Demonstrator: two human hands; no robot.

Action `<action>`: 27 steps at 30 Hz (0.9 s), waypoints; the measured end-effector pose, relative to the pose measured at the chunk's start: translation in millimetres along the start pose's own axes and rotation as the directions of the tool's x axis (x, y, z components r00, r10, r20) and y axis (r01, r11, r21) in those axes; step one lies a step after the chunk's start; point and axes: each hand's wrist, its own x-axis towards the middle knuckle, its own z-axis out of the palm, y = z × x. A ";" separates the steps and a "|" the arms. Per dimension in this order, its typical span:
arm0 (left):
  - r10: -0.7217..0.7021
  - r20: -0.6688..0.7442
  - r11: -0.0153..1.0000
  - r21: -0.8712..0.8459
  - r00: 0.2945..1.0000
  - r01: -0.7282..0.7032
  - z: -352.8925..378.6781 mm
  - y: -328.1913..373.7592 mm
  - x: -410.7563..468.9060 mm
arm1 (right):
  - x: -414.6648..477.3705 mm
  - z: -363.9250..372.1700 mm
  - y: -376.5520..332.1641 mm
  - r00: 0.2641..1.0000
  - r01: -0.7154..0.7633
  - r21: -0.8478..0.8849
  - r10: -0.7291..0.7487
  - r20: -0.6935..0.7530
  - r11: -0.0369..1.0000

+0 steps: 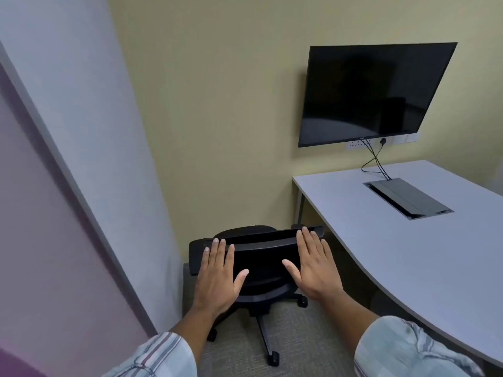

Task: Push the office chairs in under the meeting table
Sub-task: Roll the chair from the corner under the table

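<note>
1. Both hands open and flat, fingers spread: left hand (217, 281) and right hand (313, 265) over the back of the black office chair (258, 257), with no grip closed around anything. Not possible to tell if the palms really press on the backrest or only hover just above it.
2. Chair standing in the corner, beside the end of the meeting table (408, 254), not yet under it; seat turned toward the yellow wall (217, 104).
3. Risk, as a judgement: with flat palms and no real hold, easy to slip off the top edge, or to make the seat swivel instead of roll.
4. Another risk: a straight push forward likely to send the chair into the wall, because the table is to the right; also possible to hit the right armrest against the table edge.
5. Floor of grey carpet (299, 344), so the castors (273, 359) perhaps roll heavily.
6. Narrow room: pale partition (81, 131) at the left, dark screen (375, 91) on the wall, cable box (408, 198) set in the tabletop.
</note>
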 end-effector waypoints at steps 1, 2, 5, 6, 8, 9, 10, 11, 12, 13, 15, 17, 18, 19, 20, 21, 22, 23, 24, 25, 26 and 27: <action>-0.001 0.010 1.000 -0.009 1.000 0.001 1.6 0.8 5.0 | 4.0 0.2 0.0 1.000 0.012 0.004 -0.012 0.003 1.000; -0.017 0.022 1.000 -0.014 1.000 0.017 -0.5 1.1 7.8 | 7.1 -0.5 0.1 1.000 0.018 0.012 -0.019 0.016 1.000; -0.009 0.025 1.000 0.006 1.000 0.009 4.6 2.8 32.4 | 30.0 2.1 5.7 0.999 0.048 -0.020 -0.047 0.027 0.999; -0.007 0.029 1.000 -0.001 1.000 0.007 5.9 3.5 38.9 | 36.0 2.8 7.1 0.997 0.066 -0.036 -0.064 0.035 0.997; -0.025 0.040 1.000 0.002 0.999 0.025 12.3 0.2 53.3 | 50.6 6.0 13.5 0.993 0.101 -0.045 -0.097 0.070 0.994; -0.044 0.061 0.999 0.005 0.997 0.044 15.9 -0.8 59.8 | 57.8 7.8 16.4 0.990 0.114 -0.049 -0.110 0.086 0.992; -0.063 0.084 0.998 0.007 0.994 0.063 18.4 -2.4 65.9 | 65.1 9.1 18.8 0.987 0.128 -0.051 -0.122 0.107 0.991; -0.072 0.106 0.997 0.005 0.992 0.072 21.2 -5.2 70.2 | 71.2 10.3 19.9 0.982 0.143 -0.041 -0.137 0.127 0.989; -0.074 0.119 0.997 0.007 0.990 0.074 23.9 -7.1 76.1 | 79.0 12.2 21.8 0.977 0.161 -0.025 -0.155 0.148 0.987; -0.071 0.126 0.997 0.003 0.989 0.072 25.8 -10.5 84.0 | 87.3 14.0 24.6 0.971 0.175 -0.004 -0.172 0.168 0.985; -0.055 0.123 0.998 -0.014 0.991 0.057 27.3 -17.0 97.6 | 101.9 18.1 30.1 0.952 0.212 0.014 -0.210 0.221 0.977; -0.043 0.141 0.999 -0.015 0.989 0.046 27.7 -20.4 108.6 | 115.3 22.3 37.0 0.928 0.250 0.009 -0.242 0.283 0.968; -0.040 0.157 0.999 -0.011 0.987 0.042 27.7 -21.1 113.0 | 122.1 23.3 40.6 0.917 0.268 0.007 -0.257 0.306 0.963; -0.039 0.177 0.999 -0.002 0.984 0.040 28.6 -21.4 117.3 | 130.0 23.6 44.8 0.905 0.285 0.016 -0.275 0.326 0.958; -0.045 0.198 0.999 0.003 0.979 0.045 28.4 -21.0 121.0 | 137.9 22.6 49.1 0.890 0.299 0.033 -0.292 0.351 0.954; -0.049 0.216 0.999 0.001 0.975 0.049 28.5 -21.1 124.2 | 145.2 21.6 53.6 0.875 0.313 0.050 -0.309 0.372 0.948; -0.049 0.227 0.999 -0.001 0.973 0.051 28.2 -21.0 127.2 | 151.7 20.4 58.4 0.861 0.324 0.064 -0.322 0.393 0.944; -0.046 0.235 0.999 0.001 0.971 0.047 27.5 -21.3 129.5 | 157.2 19.1 63.2 0.849 0.334 0.072 -0.333 0.412 0.940; -0.041 0.245 0.999 0.009 0.969 0.041 26.0 -20.8 131.7 | 161.9 17.7 67.7 0.837 0.342 0.068 -0.337 0.430 0.937; -0.032 0.254 0.999 0.015 0.967 0.029 24.8 -21.0 133.0 | 165.2 16.5 71.0 0.830 0.352 0.053 -0.338 0.443 0.934; -0.019 0.262 1.000 0.015 0.965 0.016 23.7 -21.1 133.7 | 167.0 15.0 73.0 0.828 0.362 0.033 -0.337 0.448 0.932; -0.007 0.267 1.000 0.013 0.964 0.003 23.0 -20.1 135.1 | 168.9 14.2 75.6 0.830 0.371 0.017 -0.339 0.443 0.929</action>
